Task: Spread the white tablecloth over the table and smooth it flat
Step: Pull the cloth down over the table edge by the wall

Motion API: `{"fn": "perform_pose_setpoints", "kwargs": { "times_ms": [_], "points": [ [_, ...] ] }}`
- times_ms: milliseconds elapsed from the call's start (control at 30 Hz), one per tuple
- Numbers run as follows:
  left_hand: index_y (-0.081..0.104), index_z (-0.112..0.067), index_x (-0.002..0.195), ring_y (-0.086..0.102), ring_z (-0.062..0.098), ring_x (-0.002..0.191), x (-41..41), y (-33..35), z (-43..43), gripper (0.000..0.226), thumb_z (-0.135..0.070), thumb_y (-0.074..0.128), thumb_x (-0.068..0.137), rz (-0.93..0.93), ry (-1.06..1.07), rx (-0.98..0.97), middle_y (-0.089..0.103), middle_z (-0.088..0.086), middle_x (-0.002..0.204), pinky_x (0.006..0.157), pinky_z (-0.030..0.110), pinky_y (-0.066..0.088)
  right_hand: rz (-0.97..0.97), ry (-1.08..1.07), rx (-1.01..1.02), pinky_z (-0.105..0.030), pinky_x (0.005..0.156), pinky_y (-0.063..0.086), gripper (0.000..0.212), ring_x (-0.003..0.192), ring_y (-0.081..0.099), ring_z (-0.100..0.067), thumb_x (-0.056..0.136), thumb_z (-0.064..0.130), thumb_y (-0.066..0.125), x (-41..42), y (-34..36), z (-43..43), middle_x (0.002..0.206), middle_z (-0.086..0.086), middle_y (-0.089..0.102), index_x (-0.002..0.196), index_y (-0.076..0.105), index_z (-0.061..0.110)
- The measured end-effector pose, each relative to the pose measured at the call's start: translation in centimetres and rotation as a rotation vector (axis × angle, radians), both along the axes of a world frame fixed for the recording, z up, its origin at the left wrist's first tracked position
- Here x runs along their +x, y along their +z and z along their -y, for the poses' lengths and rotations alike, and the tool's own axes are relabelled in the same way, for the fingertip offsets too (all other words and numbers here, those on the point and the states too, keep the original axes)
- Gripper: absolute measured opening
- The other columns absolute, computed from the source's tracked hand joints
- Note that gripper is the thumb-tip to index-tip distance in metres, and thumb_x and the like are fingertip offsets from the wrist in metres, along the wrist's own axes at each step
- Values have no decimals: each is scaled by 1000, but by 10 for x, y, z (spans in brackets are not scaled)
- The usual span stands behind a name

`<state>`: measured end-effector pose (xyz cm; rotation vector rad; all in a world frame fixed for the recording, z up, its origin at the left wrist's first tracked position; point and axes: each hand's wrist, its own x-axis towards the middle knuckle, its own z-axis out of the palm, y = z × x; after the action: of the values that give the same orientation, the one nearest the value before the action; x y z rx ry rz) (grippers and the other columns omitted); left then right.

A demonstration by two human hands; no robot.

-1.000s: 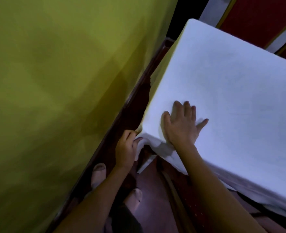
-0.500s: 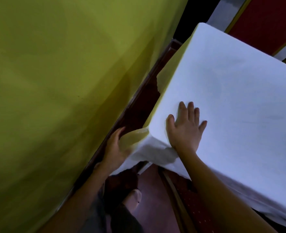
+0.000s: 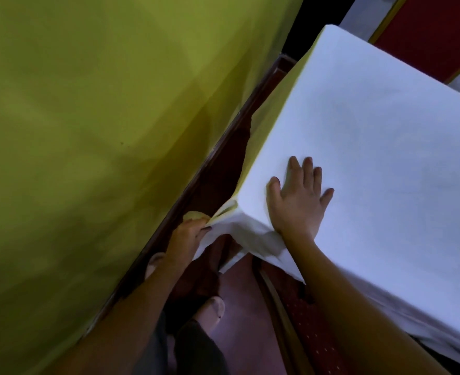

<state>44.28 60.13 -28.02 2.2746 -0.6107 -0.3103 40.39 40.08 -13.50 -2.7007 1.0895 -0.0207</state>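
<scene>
The white tablecloth (image 3: 380,136) covers the table top on the right and hangs over its left and near edges. My right hand (image 3: 299,198) lies flat on the cloth, fingers straight, just inside the near left corner. My left hand (image 3: 189,231) is below and left of that corner, beside the table, gripping the hanging corner of the cloth and holding it out to the left. The cloth bunches into folds between my two hands. The table itself is hidden under the cloth.
A yellow-green wall (image 3: 102,131) fills the left side, with a dark wooden skirting (image 3: 223,147) along its foot, leaving a narrow gap beside the table. A chair with a red patterned seat (image 3: 307,320) stands under the near edge. My feet (image 3: 210,309) are on the reddish floor.
My left hand went from an open reach beside the corner to gripping the hanging cloth and drawing it out leftward. My right hand stayed flat on the cloth near the corner.
</scene>
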Motion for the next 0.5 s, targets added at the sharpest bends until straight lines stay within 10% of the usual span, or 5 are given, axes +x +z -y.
{"fn": "perform_pose_setpoints", "kwargs": {
  "times_ms": [167,333,400,500],
  "points": [
    [66,-25,93,65,33,90,30,-24,8,13,-20,56,87,-400,100,188,71,15,92,78,46,53,31,-3,4,-54,118,0,60,150,2,-22,94,48,29,-2,1,0,162,0,9,150,20,26],
    [55,-12,120,53,14,113,40,84,77,48,16,38,85,-458,633,-474,58,3,123,95,32,46,-10,22,53,-52,118,-3,63,150,-4,-20,95,51,27,-4,5,2,163,2,1,152,13,29],
    [53,-21,124,49,19,124,23,121,93,36,-7,40,93,-377,434,-495,53,4,135,103,41,42,-41,50,124,-49,118,-5,65,150,-5,-19,94,53,31,-6,10,11,163,5,-1,152,13,32],
    [17,-16,150,17,26,146,0,130,99,57,-37,31,100,-176,-30,62,16,3,159,118,44,20,-42,143,346,-46,119,3,60,150,5,-18,97,47,40,-16,39,36,163,4,7,151,22,30]
  ]
}}
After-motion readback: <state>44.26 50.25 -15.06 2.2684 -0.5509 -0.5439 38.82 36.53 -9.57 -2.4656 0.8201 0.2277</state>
